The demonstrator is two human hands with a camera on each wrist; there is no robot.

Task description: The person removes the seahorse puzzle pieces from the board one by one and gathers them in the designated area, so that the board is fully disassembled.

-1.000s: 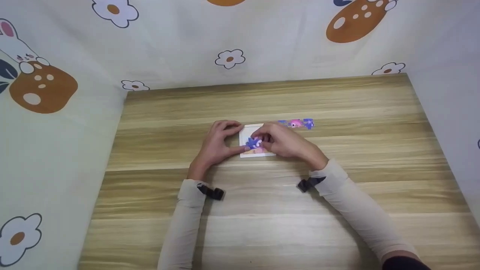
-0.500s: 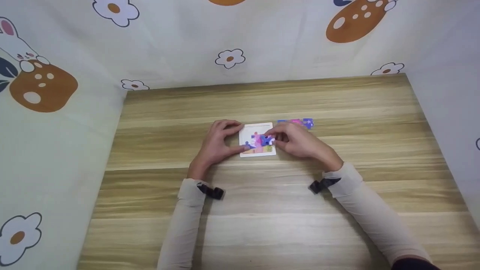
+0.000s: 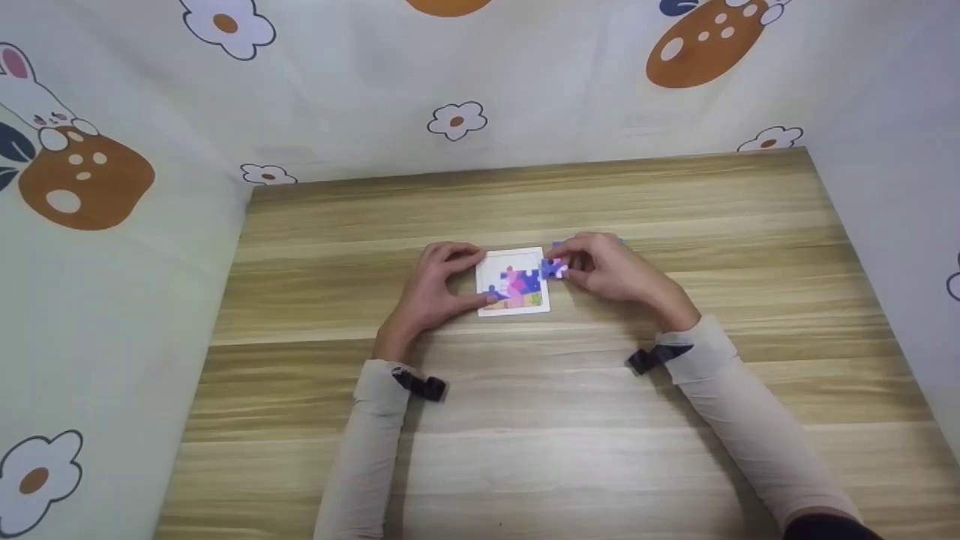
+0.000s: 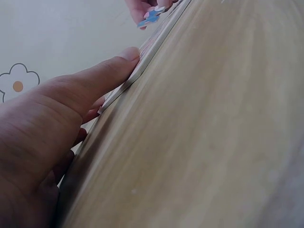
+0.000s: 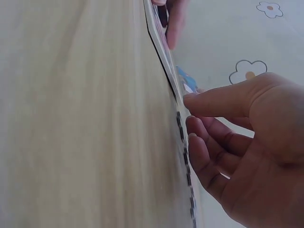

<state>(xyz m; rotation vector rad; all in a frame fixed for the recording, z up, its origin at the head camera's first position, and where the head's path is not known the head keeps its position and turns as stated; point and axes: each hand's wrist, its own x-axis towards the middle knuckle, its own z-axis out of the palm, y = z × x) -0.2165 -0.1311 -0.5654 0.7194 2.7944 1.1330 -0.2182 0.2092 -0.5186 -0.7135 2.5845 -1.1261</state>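
A small square puzzle tray (image 3: 493,264) with a white rim lies on the wooden table. Joined pink, blue and tan puzzle pieces (image 3: 529,282) fill its lower part, and bare white shows above. My left hand (image 3: 431,289) holds the tray at its left side, thumb over the lower left corner and fingers by the upper left. Just past the tray's right edge, my right hand (image 3: 616,268) pinches a blue puzzle piece (image 3: 553,268) with pink and white patches. In the left wrist view that piece (image 4: 151,18) is tilted and raised above the tray.
Behind the right hand lie more loose puzzle pieces (image 3: 622,241), mostly covered by it. The wood-grain table (image 3: 510,420) stretches around the tray. A patterned cloth (image 3: 360,112) with flowers and fruit hangs along the back and sides.
My right hand has moved right, carrying the blue piece from over the tray's middle to beyond its right edge. More joined pieces are now uncovered. The left hand has stayed put.
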